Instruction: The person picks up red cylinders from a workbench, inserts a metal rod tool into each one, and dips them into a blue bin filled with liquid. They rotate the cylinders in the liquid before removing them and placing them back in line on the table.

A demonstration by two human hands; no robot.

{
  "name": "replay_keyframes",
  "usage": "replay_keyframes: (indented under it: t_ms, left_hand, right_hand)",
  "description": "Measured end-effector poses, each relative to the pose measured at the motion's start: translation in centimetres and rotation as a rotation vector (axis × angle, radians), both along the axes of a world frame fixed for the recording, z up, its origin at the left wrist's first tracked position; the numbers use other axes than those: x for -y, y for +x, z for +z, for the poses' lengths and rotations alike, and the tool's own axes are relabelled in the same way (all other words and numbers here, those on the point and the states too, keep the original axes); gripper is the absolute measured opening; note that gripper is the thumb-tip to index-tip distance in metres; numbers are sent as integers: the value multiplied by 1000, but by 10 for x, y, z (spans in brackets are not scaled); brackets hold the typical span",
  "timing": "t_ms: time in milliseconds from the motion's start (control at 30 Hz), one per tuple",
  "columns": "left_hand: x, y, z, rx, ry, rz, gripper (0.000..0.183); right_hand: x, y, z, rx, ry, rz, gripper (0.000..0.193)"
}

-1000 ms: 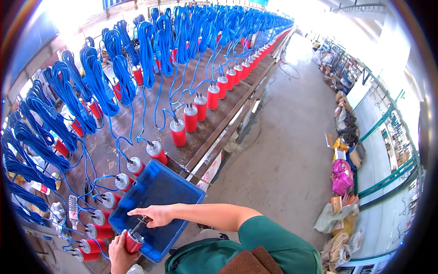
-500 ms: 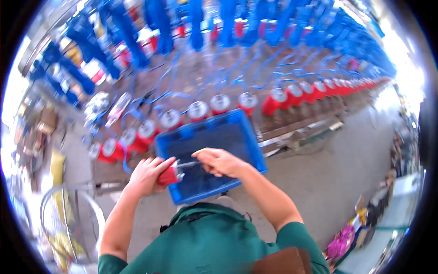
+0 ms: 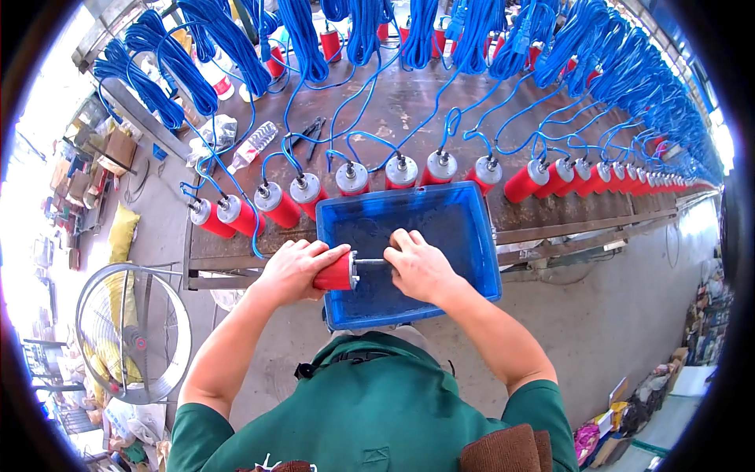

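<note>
My left hand (image 3: 297,270) is wrapped round a red cylinder (image 3: 336,272) with a silver metal end face. It holds the cylinder on its side over the left part of a blue plastic crate (image 3: 494,271). A thin grey metal rod (image 3: 371,261) reaches from the silver end to my right hand (image 3: 419,267). The fingers of that hand are closed round the rod's far end, hiding it. Whether the rod is a tool or part of the cylinder, I cannot tell. Dark, wet-looking shading covers the crate's bottom.
Red cylinders (image 3: 275,206) with blue cables line the near edge of a brown metal table (image 3: 393,102). Coiled blue cables (image 3: 299,39) hang above it. Pliers (image 3: 305,138) and a plastic bottle (image 3: 252,147) lie at its left. A round fan (image 3: 134,334) stands at the lower left.
The view has shifted and sharpened, so everything sits differently in the picture. My right-hand fingers, stretched out before, are now curled in round the rod. The left hand keeps hold of the cylinder.
</note>
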State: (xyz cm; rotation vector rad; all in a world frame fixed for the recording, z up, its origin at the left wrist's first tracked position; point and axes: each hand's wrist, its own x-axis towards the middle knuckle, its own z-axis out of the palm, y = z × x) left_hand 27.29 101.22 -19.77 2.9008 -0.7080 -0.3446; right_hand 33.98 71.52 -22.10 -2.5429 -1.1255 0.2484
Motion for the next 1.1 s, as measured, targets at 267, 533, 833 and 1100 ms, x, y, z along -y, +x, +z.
replay_keyframes:
  t_ms: [267,533,833,1100]
  left_hand:
    - [4,0,0,34,37,-18,113]
    - [5,2,0,14,66,-19,113]
    - [6,4,0,11,71,-29,115]
    - [6,6,0,3,78,-46,114]
  right_hand:
    - [-20,31,-8,-441,27,142,34]
    - [-32,31,18,-577,-24,65,32]
    - [-35,30,30,-491,-148,39,32]
    - [-28,40,9,-620,-157,174,34]
